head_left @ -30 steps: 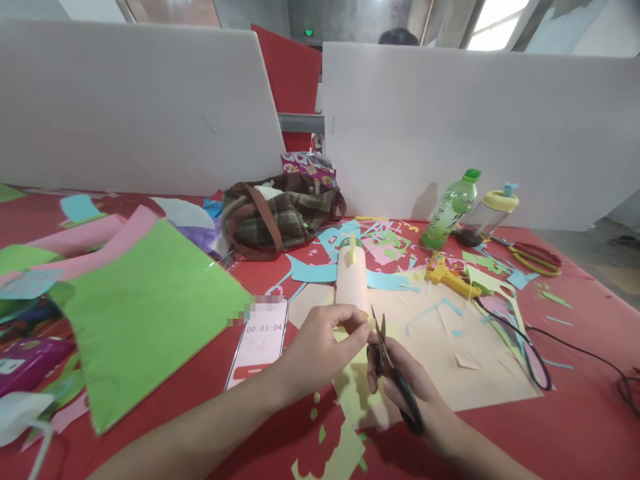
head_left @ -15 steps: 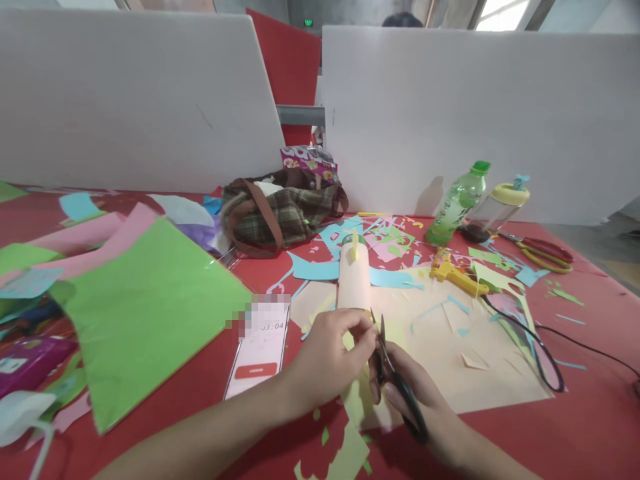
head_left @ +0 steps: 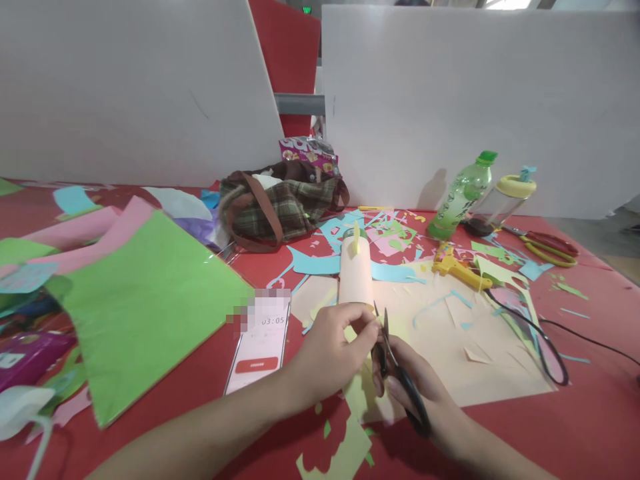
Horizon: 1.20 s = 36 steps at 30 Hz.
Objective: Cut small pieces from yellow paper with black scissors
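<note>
The left hand (head_left: 333, 350) is pinching a small yellow paper (head_left: 361, 393) low over the red table (head_left: 575, 427), and the right hand (head_left: 415, 383) is gripping black scissors (head_left: 395, 373) with the blades touching that paper. A checked bag (head_left: 280, 210) is sitting open behind, with a shiny snack packet (head_left: 307, 152) sticking out. A green bottle (head_left: 460, 197) is standing near the white wall.

We are seeing black plastic handles and dull metal blades on the scissors (head_left: 400, 373), and thin matt yellow paper (head_left: 361, 393) beside them. A smooth matt peach paper tube (head_left: 355, 277) is standing on peach paper sheet (head_left: 450, 347). The green sheet (head_left: 145, 300) is looking matt; the phone (head_left: 260, 340) glossy glass. The bag (head_left: 280, 207) is showing woven plaid cloth, the bottle (head_left: 460, 197) clear shiny plastic, the table (head_left: 590, 413) smooth red.
</note>
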{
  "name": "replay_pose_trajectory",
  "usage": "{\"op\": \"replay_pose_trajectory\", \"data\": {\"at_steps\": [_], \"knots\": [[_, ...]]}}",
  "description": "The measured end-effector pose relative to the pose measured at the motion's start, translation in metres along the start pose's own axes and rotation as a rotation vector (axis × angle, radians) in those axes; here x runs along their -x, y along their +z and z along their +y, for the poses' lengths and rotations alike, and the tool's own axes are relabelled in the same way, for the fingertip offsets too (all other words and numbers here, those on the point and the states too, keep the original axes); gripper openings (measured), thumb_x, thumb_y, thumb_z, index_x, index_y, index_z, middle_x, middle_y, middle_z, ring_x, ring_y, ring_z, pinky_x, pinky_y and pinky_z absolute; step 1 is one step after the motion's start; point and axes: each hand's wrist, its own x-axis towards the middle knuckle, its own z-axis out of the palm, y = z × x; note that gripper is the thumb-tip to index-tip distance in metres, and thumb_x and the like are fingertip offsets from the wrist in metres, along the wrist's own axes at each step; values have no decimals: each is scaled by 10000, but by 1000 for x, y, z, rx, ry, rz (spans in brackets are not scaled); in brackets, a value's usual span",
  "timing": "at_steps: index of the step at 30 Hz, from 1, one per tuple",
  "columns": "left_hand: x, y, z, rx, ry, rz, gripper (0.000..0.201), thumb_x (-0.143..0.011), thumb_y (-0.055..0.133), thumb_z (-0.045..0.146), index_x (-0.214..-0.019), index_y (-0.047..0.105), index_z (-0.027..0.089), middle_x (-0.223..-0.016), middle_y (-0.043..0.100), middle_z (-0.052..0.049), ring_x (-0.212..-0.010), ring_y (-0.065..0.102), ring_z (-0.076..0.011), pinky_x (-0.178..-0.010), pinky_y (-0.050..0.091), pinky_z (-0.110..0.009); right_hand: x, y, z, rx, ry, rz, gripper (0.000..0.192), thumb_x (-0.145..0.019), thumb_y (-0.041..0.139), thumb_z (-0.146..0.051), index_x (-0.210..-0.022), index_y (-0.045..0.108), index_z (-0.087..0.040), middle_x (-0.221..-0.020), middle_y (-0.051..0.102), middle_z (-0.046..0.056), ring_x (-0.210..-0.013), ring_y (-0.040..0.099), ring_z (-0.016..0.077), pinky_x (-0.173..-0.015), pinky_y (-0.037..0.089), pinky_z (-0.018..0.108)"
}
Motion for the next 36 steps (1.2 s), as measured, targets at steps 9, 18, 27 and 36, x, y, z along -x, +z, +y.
{"op": "replay_pose_trajectory", "data": {"at_steps": [9, 18, 27, 36], "knots": [[0, 1, 2, 11, -6, 2, 193, -773, 379, 152, -608, 479, 155, -599, 511, 27, -600, 483, -92, -595, 378, -193, -1, -1, 0, 26, 0, 7, 378, -775, 446, -434, -1062, 416, -190, -704, 431, 2, -624, 407, 152, -573, 346, 287], [1, 4, -2, -47, 33, 28, 179, -775, 382, 156, -615, 462, 161, -616, 515, 23, -611, 490, -99, -604, 382, -206, -1, 0, 0, 27, -20, 7, 374, -765, 455, -448, -1018, 440, -173, -712, 435, 9, -625, 393, 150, -583, 339, 301], [4, 8, -3, -105, 70, 89, 180, -772, 386, 155, -610, 464, 159, -593, 507, 24, -579, 481, -93, -575, 381, -204, 1, -2, 2, 47, -34, -7, 333, -776, 442, -429, -1006, 434, -188, -694, 431, -1, -618, 398, 150, -579, 332, 293], [4, 8, -3, -112, 81, 91, 186, -772, 382, 155, -607, 468, 159, -589, 513, 23, -578, 483, -93, -582, 382, -208, 0, -2, 1, 35, -32, -10, 358, -770, 452, -439, -1022, 443, -185, -682, 428, -7, -600, 382, 139, -564, 327, 280]]}}
